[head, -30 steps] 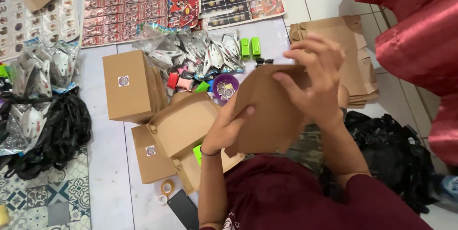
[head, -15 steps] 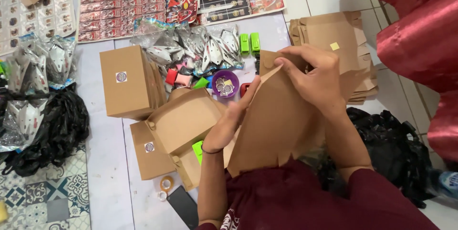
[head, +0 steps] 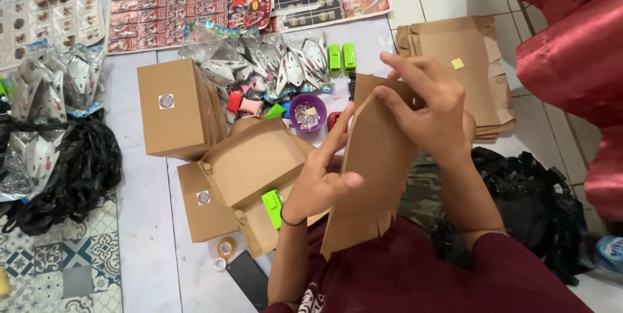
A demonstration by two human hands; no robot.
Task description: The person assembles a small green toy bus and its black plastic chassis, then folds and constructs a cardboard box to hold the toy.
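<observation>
Both my hands hold a flat brown cardboard box blank (head: 373,170), upright in front of my chest. My left hand (head: 321,180) grips its left edge, thumb on the front. My right hand (head: 425,102) pinches the top edge, fingers curled over it. Below my left hand lies an open brown cardboard box (head: 250,163) with a green item (head: 272,207) at its front edge. A closed brown box (head: 172,108) with a round sticker stands to the left.
A stack of flat box blanks (head: 467,69) lies at the right. Silver plastic packets (head: 259,63), green items (head: 342,58) and a purple bowl (head: 307,112) sit behind the boxes. Black bags (head: 71,170) lie left, a black bag (head: 525,202) right, red fabric (head: 571,47) far right.
The cardboard blank has swung from a tilted, broad face toward me to a narrower upright position. My right hand moved along its top edge; my left hand stayed on the left side.
</observation>
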